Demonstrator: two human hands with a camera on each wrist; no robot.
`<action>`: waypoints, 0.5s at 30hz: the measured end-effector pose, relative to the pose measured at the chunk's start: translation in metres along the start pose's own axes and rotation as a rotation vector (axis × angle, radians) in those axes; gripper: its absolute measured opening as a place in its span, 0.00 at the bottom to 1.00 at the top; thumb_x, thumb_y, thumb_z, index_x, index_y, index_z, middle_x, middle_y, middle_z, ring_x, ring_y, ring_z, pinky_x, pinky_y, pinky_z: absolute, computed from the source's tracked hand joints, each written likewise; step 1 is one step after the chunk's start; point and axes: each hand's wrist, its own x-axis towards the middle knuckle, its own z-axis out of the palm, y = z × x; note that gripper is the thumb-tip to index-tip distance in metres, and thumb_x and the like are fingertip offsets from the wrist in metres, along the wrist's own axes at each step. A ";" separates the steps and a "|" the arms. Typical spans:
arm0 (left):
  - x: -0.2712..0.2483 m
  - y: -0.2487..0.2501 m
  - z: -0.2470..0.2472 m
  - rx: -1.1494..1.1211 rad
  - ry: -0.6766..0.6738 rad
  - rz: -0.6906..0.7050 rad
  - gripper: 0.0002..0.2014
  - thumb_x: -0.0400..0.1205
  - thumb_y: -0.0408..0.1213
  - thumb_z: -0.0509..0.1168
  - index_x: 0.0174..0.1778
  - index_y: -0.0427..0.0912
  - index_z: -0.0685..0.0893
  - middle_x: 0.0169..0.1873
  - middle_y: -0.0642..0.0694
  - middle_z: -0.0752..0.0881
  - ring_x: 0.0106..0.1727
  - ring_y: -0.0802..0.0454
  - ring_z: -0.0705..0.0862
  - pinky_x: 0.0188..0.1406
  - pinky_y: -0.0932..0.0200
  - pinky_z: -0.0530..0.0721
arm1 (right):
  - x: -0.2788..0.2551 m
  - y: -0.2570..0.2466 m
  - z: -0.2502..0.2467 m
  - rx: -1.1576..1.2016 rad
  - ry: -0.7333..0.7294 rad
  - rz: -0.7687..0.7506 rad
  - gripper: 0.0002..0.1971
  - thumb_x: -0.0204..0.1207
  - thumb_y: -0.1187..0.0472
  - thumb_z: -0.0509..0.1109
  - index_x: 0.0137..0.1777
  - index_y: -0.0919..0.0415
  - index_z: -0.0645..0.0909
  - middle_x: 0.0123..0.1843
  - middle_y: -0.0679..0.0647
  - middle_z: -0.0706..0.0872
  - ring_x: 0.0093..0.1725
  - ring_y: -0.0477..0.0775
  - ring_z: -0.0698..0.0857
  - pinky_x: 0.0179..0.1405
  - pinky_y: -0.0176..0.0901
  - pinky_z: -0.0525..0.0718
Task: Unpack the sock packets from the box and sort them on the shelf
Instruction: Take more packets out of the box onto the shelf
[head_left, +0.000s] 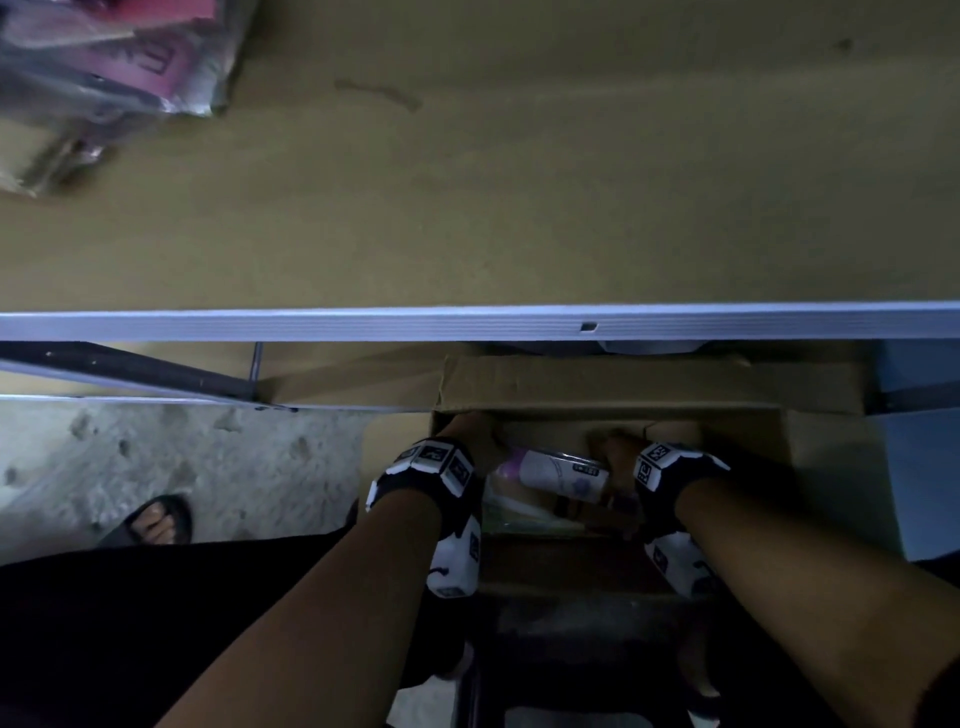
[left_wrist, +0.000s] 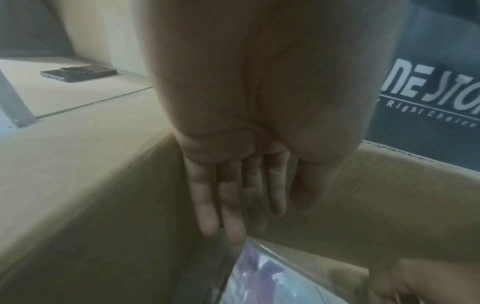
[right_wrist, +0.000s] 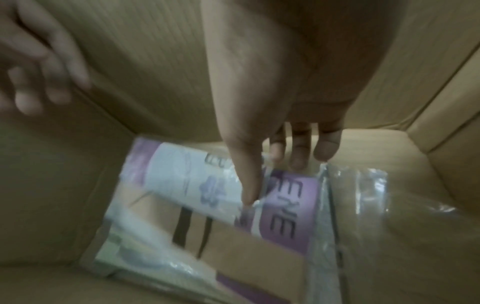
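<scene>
Both hands reach with straight fingers into the corrugated cardboard box, seemingly touching glossy plastic sock packets inside.

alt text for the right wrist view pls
A right hand reaches into a cardboard box, fingers extended over clear plastic sock packets with white and purple labels. The left hand shows blurred at the upper left.
</scene>
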 end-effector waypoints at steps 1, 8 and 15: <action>0.000 0.001 -0.001 0.003 0.001 0.004 0.16 0.84 0.38 0.58 0.58 0.30 0.84 0.55 0.33 0.86 0.58 0.36 0.84 0.53 0.49 0.80 | 0.001 0.001 -0.001 -0.008 -0.008 -0.017 0.28 0.71 0.54 0.76 0.70 0.61 0.77 0.72 0.64 0.77 0.71 0.63 0.77 0.70 0.49 0.74; -0.007 0.003 -0.009 0.041 -0.005 0.070 0.16 0.83 0.32 0.62 0.66 0.38 0.82 0.69 0.38 0.79 0.68 0.40 0.78 0.67 0.54 0.75 | 0.024 0.020 0.007 -0.027 -0.237 -0.036 0.09 0.62 0.56 0.77 0.26 0.53 0.79 0.35 0.50 0.86 0.35 0.54 0.85 0.43 0.45 0.86; -0.021 0.004 -0.010 0.089 0.065 0.110 0.16 0.82 0.32 0.60 0.65 0.41 0.83 0.68 0.39 0.80 0.67 0.39 0.79 0.61 0.54 0.76 | 0.077 0.074 0.018 -0.197 -0.192 -0.145 0.15 0.46 0.44 0.85 0.28 0.46 0.83 0.35 0.51 0.86 0.33 0.51 0.85 0.46 0.47 0.87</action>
